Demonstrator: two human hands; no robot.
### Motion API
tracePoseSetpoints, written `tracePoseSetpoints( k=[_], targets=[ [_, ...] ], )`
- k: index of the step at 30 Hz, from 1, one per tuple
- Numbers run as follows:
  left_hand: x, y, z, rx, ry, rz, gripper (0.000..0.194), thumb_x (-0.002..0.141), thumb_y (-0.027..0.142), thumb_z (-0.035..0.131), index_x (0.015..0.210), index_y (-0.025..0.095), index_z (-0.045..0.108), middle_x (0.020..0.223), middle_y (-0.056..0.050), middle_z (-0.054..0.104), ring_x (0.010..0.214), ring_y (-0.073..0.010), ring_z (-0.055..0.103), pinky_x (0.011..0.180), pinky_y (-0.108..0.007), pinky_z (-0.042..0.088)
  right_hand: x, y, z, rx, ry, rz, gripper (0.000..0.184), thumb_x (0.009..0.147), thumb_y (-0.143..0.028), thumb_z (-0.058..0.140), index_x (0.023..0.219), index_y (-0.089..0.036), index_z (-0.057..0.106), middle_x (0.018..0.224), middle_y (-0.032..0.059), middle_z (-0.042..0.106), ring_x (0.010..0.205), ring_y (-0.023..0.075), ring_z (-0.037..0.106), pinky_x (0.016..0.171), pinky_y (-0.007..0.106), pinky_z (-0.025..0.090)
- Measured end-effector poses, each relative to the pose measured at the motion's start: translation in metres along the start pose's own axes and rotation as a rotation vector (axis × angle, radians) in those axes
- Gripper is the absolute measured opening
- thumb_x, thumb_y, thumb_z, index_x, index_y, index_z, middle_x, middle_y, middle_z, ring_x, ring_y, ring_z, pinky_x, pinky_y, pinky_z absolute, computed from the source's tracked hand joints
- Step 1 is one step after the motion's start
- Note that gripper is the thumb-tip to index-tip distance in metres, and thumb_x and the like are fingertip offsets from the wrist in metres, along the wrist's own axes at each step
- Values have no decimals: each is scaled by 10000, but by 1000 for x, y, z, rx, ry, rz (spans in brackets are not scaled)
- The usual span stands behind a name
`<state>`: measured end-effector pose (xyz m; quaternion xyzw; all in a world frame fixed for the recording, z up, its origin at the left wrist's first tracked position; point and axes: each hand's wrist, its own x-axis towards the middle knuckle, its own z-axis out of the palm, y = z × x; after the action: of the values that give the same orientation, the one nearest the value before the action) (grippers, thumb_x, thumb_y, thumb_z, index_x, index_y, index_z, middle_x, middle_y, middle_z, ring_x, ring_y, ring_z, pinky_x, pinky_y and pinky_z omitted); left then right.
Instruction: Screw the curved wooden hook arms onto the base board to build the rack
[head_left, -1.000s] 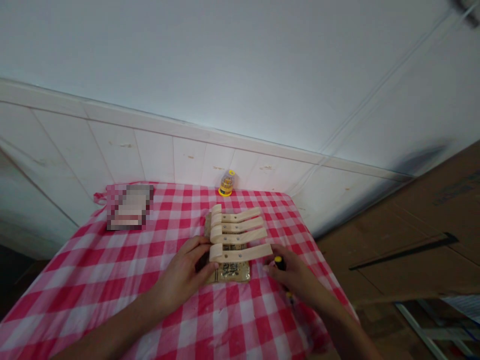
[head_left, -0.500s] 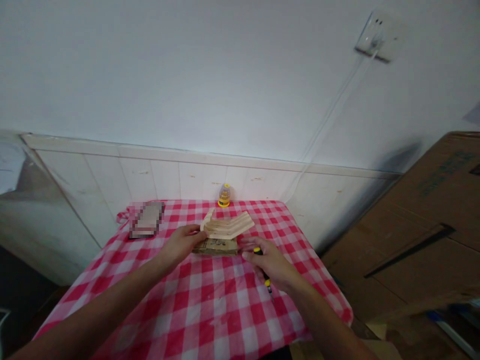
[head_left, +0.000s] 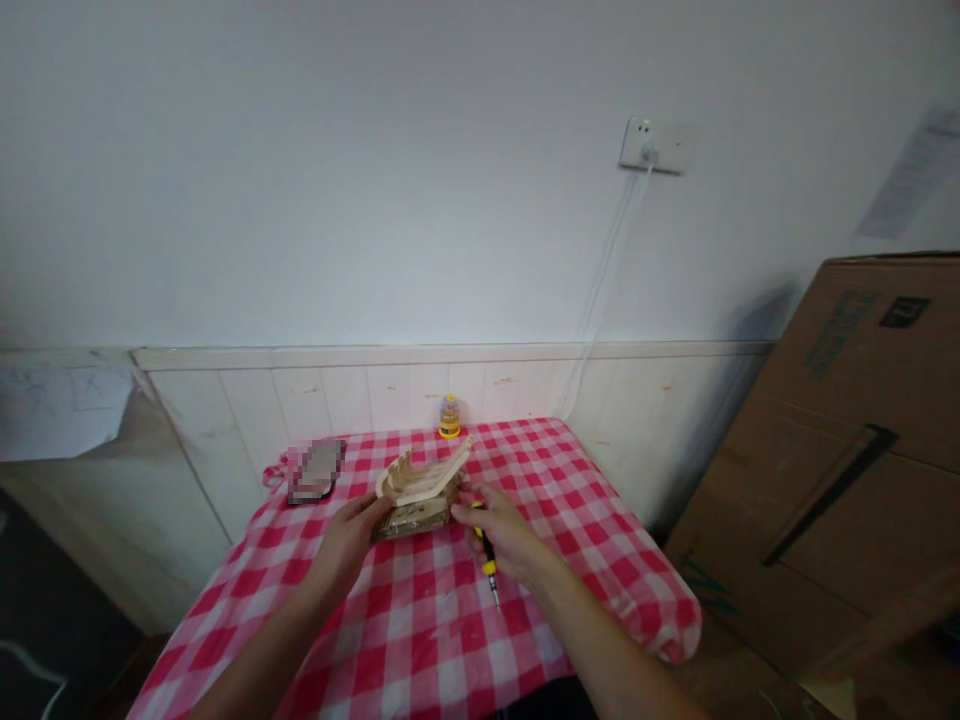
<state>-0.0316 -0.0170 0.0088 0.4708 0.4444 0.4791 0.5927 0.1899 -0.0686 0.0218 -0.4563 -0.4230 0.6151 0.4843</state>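
Note:
A pale slatted wooden piece [head_left: 427, 480], bent up at its ends, rests on a brown block [head_left: 411, 518] that looks like taped cardboard. My left hand [head_left: 358, 522] grips the left edge of the block, thumb beside the wood. On the other side, my right hand [head_left: 496, 525] has its fingers wrapped round a yellow and black screwdriver [head_left: 489, 566], tip pointing down toward me. The thumb and fingertips of that hand also touch the right end of the block. The block sits slightly tilted; whether it is off the cloth I cannot tell.
A red and white checked cloth [head_left: 420, 640] covers the table. A small yellow-based container [head_left: 449, 417] of bits stands at the back by the wall. A phone-like dark-edged object [head_left: 318, 472] lies at back left. Large cardboard boxes [head_left: 840, 440] stand right of the table.
My left hand has come nearer and gripped the block's side. My right hand has moved left with the screwdriver to touch the block. Block and wood have turned and tilted; the view has shifted.

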Motion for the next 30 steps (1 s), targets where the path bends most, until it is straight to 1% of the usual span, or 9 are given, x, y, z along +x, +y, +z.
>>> tracePoseSetpoints(
  k=[6,12,16,18,20,22,24,27,30],
  targets=[
    [-5,-2,-3,24,41,3,308,702,461,793,778,164,766,757,-50,765,728,-212,689,669,-286,516,-1,0,4,-34,66,25,556,775,-413,850,1218,-223,573,537,-115,495,410,87,399,421,205,291],
    [-8,-5,-1,66,33,44,377,683,534,798,727,165,730,742,-57,756,743,-254,697,690,-333,539,-3,0,5,-59,88,29,497,779,-347,826,1205,-223,602,533,-106,498,412,91,402,422,204,293],
    [-12,-14,0,126,28,67,441,723,583,773,796,149,748,806,-69,777,792,-264,723,721,-332,552,-6,1,-1,-74,132,-8,421,731,-310,835,1089,-203,641,589,-73,552,430,89,421,428,215,314],
    [-15,-21,2,137,2,84,458,763,578,750,911,145,765,896,-87,798,868,-281,741,775,-351,573,-10,-2,-13,-85,183,-49,370,716,-296,828,1016,-190,639,624,-50,577,447,93,440,440,228,341],
    [-19,-29,3,177,-11,141,486,805,570,722,1039,147,765,1031,-112,801,979,-303,744,866,-398,586,-16,-11,-29,-101,250,-107,342,720,-296,805,986,-188,619,638,-37,577,472,113,482,462,247,385],
    [-22,-39,5,268,19,239,491,838,557,695,1113,155,758,1183,-137,772,1118,-321,715,986,-457,563,-22,-25,-47,-124,314,-182,351,734,-308,787,1005,-197,595,674,-26,585,532,138,550,514,265,439],
    [-24,-49,6,381,59,340,454,869,536,667,1117,168,763,1289,-148,727,1239,-329,663,1089,-508,508,-27,-40,-58,-156,355,-261,388,759,-351,775,1055,-214,565,754,-6,617,615,164,617,590,295,496],
    [-24,-64,6,494,92,444,387,872,489,673,1095,188,770,1327,-142,690,1313,-337,615,1149,-560,453,-26,-57,-56,-230,368,-381,433,824,-456,735,1132,-244,518,961,37,670,769,192,684,722,358,551],
    [-26,-73,4,540,104,463,374,850,447,703,1103,178,762,1319,-152,677,1300,-350,616,1132,-579,468,-15,-58,-33,-345,332,-465,395,854,-479,716,1111,-253,519,1116,57,669,891,198,686,800,372,553]
  ],
)
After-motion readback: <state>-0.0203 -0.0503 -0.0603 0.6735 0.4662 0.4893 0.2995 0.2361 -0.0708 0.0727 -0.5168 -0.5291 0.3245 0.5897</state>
